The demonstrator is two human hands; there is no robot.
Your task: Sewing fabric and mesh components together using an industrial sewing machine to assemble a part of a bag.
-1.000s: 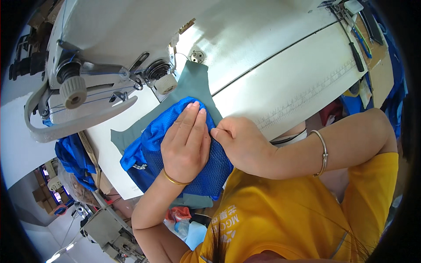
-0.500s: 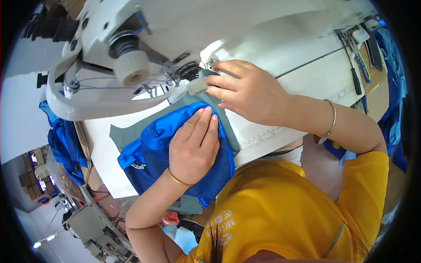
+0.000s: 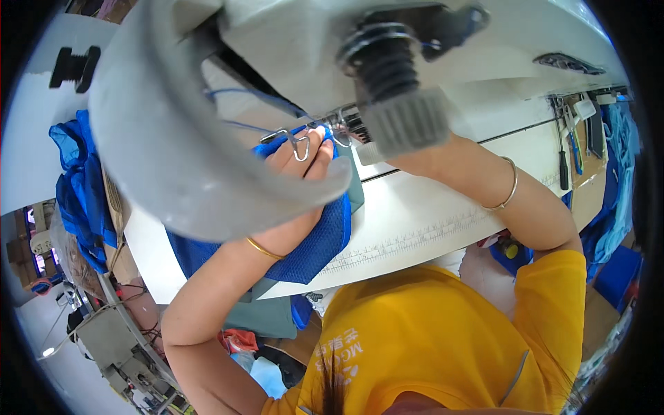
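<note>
My left hand [image 3: 281, 159] is at the sewing machine's needle area, its bent fingers pressed together on a blue mesh fabric piece [image 3: 319, 242]. The white machine's curved guard [image 3: 187, 173] covers part of that hand and of the fabric. A grey-green fabric piece [image 3: 355, 187] lies under the blue one. Behind a ridged grey knob [image 3: 408, 124], my right hand [image 3: 425, 159] reaches in beside the needle area, its fingers hidden. Blue thread [image 3: 245, 125] runs through wire guides close to my left fingers.
A ruler scale [image 3: 415, 238] runs along the white table's near edge. Far right, a screwdriver [image 3: 561, 149] and other tools lie beside light-blue strips [image 3: 614, 187]. Blue fabric [image 3: 81, 194] hangs at the left, and a grey-green cloth [image 3: 263, 317] hangs below the table edge.
The machine head looms larger and further right in view. My left hand and the blue fabric have moved up to the needle area. My right hand's fingers have gone behind the knob.
</note>
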